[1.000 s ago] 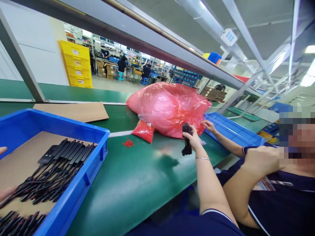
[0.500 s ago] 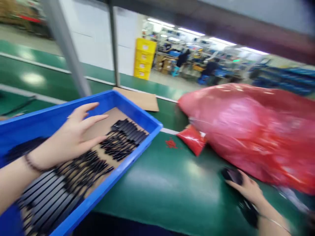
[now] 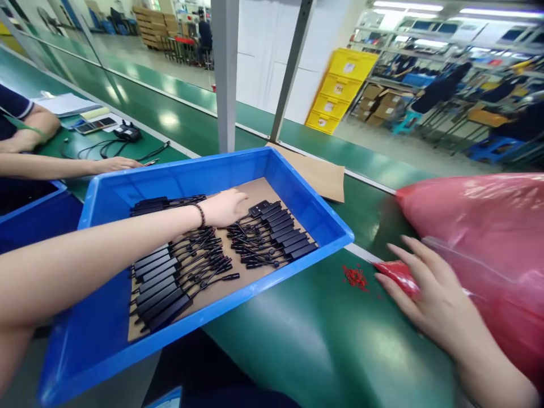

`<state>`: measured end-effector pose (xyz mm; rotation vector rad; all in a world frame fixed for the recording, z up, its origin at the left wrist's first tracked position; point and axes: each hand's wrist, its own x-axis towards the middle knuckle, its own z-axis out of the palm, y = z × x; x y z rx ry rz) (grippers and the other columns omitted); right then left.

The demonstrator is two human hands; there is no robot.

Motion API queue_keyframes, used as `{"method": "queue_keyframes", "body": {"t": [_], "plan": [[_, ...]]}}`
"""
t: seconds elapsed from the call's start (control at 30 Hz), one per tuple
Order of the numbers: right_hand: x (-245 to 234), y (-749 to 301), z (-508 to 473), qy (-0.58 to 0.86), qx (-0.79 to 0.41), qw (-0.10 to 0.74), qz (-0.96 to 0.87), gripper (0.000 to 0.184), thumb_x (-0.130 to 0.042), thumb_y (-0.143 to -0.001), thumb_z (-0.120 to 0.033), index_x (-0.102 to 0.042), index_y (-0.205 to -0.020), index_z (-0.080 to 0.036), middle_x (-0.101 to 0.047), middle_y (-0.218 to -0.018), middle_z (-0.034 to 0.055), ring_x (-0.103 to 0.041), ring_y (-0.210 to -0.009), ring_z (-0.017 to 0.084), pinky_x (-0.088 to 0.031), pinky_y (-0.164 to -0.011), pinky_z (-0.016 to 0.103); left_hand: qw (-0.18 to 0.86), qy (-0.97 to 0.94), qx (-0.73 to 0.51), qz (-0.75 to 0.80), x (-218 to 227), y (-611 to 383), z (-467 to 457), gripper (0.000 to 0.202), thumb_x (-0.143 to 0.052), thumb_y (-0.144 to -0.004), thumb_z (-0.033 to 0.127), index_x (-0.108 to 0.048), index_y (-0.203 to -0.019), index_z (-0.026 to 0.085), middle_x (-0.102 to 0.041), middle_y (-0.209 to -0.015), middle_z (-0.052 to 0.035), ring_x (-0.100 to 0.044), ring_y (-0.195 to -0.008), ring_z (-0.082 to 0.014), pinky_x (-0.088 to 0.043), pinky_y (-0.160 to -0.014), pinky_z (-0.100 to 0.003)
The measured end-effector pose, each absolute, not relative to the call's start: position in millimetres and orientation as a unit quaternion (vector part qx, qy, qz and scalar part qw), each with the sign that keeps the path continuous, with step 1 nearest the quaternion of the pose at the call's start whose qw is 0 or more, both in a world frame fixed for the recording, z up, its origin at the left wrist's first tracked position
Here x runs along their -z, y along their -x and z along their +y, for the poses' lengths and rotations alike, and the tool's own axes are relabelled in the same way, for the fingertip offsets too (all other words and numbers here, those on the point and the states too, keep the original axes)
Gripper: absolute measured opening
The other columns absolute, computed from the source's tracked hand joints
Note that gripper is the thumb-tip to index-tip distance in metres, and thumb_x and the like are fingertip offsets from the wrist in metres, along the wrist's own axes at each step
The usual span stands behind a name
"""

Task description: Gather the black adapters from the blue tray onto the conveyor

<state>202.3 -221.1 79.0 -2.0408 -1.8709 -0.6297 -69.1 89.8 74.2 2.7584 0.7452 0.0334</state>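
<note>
My left hand (image 3: 227, 208) reaches into a blue plastic bin (image 3: 293, 272), palm down, fingers loosely extended and partly hidden. Nothing shows in it. Just beyond its fingers lies a black flat box (image 3: 258, 208) at the end of a row of slim black modules with short cables (image 3: 291, 233). A second row of cabled modules (image 3: 159, 289) lies nearer, partly under my left forearm. My right hand (image 3: 433, 283) hovers, blurred, with fingers spread in front of a small bag of red pieces (image 3: 402, 275). A loose pile of small red pieces (image 3: 356, 276) lies on the green table.
A large pink plastic bag (image 3: 480, 221) fills the right side. Behind the bin are a cardboard sheet (image 3: 314, 170) and a grey metal post (image 3: 226, 79). At left, a co-worker's arm (image 3: 63, 166) rests near a black adapter with cables (image 3: 127, 131) and a phone (image 3: 97, 124).
The view has swung left. My right hand has left the black object it was on and is now spread by the small red bag. My left hand has moved deeper into the bin.
</note>
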Motion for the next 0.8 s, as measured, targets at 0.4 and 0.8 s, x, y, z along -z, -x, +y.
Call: {"method": "queue_keyframes", "body": {"t": [0.4, 0.8], "plan": [[-50, -161, -113, 0.57, 0.145, 0.273, -0.762, 0.032, -0.042, -0.081, -0.031, -0.057, -0.107, -0.018, -0.061, -0.103, 0.0038, -0.056, -0.094, 0.018, -0.043, -0.076, 0.029, 0.261, -0.881, 0.11, 0.379, -38, -18, 123, 0.044, -0.06, -0.06, 0.025, -0.057, -0.102, 0.014, -0.064, -0.086, -0.0061, -0.057, -0.08, -0.0177, -0.044, -0.07, -0.024], [-46, -161, -111, 0.571, 0.145, 0.296, -0.752, 0.033, -0.045, -0.077, -0.023, -0.057, -0.107, -0.019, -0.061, -0.105, 0.0027, -0.057, -0.092, 0.019, -0.042, -0.075, 0.032, 0.306, -0.867, 0.091, 0.382, -33, -27, 126, 0.027, -0.066, -0.056, 0.027, -0.063, -0.079, 0.013, -0.061, -0.067, -0.0033, -0.055, -0.07, -0.0149, -0.043, -0.067, -0.023]]}}
